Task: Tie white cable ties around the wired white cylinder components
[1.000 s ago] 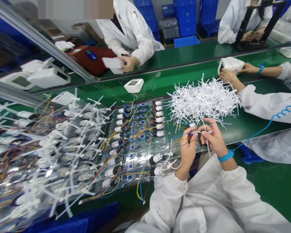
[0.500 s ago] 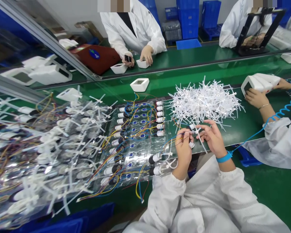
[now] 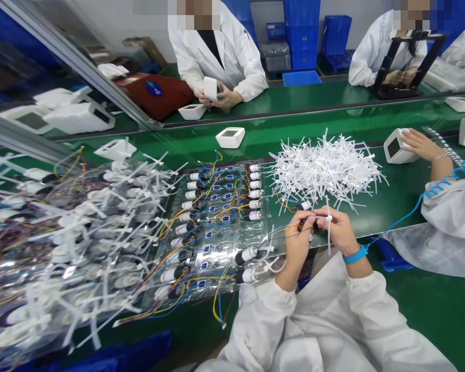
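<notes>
My left hand (image 3: 297, 242) is closed in a pinch on thin coloured wires and a dark part mostly hidden by the fingers. From that hand the wires (image 3: 276, 229) trail left. Just above its fingertips lies a small black-and-white cylinder (image 3: 304, 206). My right hand (image 3: 341, 232), with a blue wrist strap, is closed on a white cable tie (image 3: 329, 236) that hangs across its fingers; its fingertips meet the left hand's. Beyond both hands rises a pile of white cable ties (image 3: 327, 168).
Left of the hands, clear plastic trays (image 3: 225, 248) hold wired cylinders, beside a heap of wired parts with ties (image 3: 73, 248). A white housing (image 3: 230, 137) sits behind. At right, a co-worker's hand (image 3: 422, 144) touches another housing (image 3: 397, 147); a coiled blue cord (image 3: 442, 186) crosses there.
My right hand has moved in against the left, and its spread fingers have closed on the cable tie. The co-worker's housing at right now stands on the bench; the person opposite has lifted one.
</notes>
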`<state>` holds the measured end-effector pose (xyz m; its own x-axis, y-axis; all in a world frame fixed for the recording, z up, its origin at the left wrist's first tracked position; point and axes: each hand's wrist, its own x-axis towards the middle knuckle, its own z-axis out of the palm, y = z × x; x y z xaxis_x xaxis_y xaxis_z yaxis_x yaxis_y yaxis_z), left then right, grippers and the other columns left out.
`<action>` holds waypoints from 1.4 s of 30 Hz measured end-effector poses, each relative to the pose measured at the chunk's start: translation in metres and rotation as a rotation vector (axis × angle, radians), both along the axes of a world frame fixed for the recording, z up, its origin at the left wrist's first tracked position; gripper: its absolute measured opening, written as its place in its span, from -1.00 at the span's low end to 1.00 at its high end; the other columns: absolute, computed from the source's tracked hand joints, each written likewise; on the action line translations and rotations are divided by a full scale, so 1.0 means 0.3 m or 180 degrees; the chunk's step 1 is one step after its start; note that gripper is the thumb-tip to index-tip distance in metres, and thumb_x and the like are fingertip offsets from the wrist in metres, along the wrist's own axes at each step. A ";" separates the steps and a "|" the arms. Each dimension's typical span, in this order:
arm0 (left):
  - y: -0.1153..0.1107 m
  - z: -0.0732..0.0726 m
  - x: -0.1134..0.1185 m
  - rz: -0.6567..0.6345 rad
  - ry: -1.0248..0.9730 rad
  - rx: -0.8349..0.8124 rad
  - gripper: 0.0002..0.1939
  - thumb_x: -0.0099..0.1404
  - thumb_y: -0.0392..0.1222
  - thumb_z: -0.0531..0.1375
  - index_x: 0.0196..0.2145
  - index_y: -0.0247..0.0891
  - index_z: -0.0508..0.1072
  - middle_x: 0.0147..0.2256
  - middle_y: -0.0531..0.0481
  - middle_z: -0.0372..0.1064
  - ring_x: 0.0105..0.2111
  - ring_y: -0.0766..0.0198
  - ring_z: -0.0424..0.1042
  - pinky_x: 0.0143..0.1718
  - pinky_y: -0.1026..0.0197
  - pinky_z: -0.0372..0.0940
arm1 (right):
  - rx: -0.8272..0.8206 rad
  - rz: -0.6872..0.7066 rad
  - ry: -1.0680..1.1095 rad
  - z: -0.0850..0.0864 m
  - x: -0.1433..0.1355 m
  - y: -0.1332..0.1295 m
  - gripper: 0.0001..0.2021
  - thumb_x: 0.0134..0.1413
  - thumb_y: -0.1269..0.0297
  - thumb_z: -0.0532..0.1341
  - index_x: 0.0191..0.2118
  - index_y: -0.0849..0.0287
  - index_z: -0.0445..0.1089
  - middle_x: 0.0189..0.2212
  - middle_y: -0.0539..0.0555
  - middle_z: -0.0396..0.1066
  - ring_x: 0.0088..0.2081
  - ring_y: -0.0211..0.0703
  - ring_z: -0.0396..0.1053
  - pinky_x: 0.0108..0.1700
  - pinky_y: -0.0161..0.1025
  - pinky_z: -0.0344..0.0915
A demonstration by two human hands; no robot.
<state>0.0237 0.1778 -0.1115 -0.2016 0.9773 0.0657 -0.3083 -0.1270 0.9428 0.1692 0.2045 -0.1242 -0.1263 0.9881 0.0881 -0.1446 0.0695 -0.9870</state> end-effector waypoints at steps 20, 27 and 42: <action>0.045 -0.016 0.014 0.0575 -0.1431 -0.0205 -0.78 0.25 -0.18 0.42 -0.15 -0.20 0.57 -0.28 0.04 0.43 -0.34 0.32 0.39 -0.24 0.29 0.34 | -0.0154 -0.0736 0.0357 0.005 -0.040 0.013 -0.78 0.17 0.10 0.50 -0.18 0.12 0.69 -0.44 -0.01 0.47 -0.43 -0.22 0.28 -0.37 -0.22 0.22; 0.062 0.027 0.011 0.0578 -0.1879 -0.0097 -0.75 0.27 -0.23 0.40 -0.10 -0.19 0.52 -0.23 0.04 0.41 -0.27 0.31 0.42 -0.14 0.25 0.35 | -0.0053 -0.0782 -0.0087 -0.014 -0.039 0.004 -0.73 0.26 0.02 0.47 -0.13 0.13 0.69 -0.29 0.07 0.56 -0.36 -0.15 0.39 -0.29 -0.18 0.35; 0.065 0.068 0.046 0.0569 -0.2081 0.0118 -0.65 0.25 -0.11 0.55 -0.15 -0.17 0.50 -0.18 0.03 0.46 -0.25 0.32 0.43 -0.14 0.26 0.39 | 0.0200 0.0183 -0.0378 0.057 -0.020 -0.019 -0.82 0.30 0.00 0.47 -0.15 -0.05 0.76 0.14 0.14 0.55 -0.14 -0.03 0.54 -0.18 -0.12 0.54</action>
